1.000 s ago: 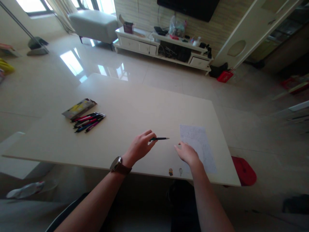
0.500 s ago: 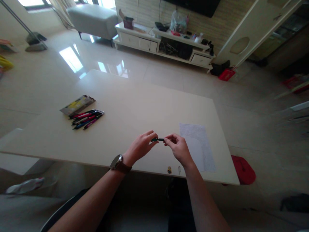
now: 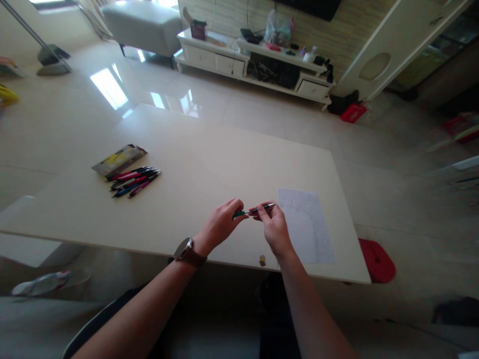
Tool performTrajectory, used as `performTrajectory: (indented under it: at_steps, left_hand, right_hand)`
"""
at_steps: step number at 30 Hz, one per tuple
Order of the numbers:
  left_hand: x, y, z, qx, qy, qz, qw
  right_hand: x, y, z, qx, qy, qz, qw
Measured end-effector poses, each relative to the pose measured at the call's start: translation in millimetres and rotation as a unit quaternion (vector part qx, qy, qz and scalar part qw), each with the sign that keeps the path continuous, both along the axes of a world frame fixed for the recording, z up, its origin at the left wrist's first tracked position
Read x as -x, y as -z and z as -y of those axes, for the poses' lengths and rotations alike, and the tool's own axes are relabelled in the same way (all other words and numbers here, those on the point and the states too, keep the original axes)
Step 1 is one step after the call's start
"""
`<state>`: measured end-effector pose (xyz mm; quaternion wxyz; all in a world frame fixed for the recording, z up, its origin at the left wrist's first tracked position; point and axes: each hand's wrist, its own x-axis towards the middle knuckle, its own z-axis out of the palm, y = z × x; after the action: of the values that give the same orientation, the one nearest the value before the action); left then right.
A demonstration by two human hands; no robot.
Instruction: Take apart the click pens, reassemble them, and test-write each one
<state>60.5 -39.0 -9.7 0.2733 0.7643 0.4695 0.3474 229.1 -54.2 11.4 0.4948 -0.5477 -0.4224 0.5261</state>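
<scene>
Pen [image 3: 268, 205], slim, two sections visible, black and green. Black section is in the right hand [image 3: 276, 228], held by thumb and fingers; it lies across the fingers, shiny tip pointing right and slightly up in view, away from the left hand [image 3: 221, 220]. Green section [image 3: 238, 214] is pinched in the left hand, close to level, mostly covered by fingers. Thin pale length shows in the narrow gap between the two; can't tell if it joins them. Sections not quite in line. All of it above the table [image 3: 209, 159], right of centre.

Living room: low cabinet [image 3: 204, 56], ottoman [image 3: 142, 26]
</scene>
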Motion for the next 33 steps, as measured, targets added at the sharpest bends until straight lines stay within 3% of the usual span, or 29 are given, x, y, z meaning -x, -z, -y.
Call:
performTrajectory:
  at_steps: [4,8,11,18,24,33]
  left_hand:
    - [7,4.2,-5,0.039,-0.001,-0.045,0.998]
    - [20,13.1,-14,0.111,-0.067,-0.142,0.981]
    - [29,16.8,-19,0.139,-0.122,-0.204,0.961]
    - [40,15.6,-24,0.167,-0.175,-0.283,0.928]
    - [46,21.9,-26,0.165,-0.173,-0.284,0.928]
    - [52,43.7,-29,0.157,-0.168,-0.294,0.928]
  right_hand:
    - [-5,1.3,-3,-0.031,0.069,-0.011,0.997]
    - [-8,2.5,-5,-0.059,0.104,0.016,0.993]
    - [-8,1.2,-4,-0.065,0.096,0.036,0.993]
    - [-9,0.2,-4,-0.051,0.071,0.052,0.995]
    - [-9,-2.2,-3,-0.048,0.057,0.063,0.995]
    - [-7,-2.9,-4,-0.047,0.038,0.071,0.996]
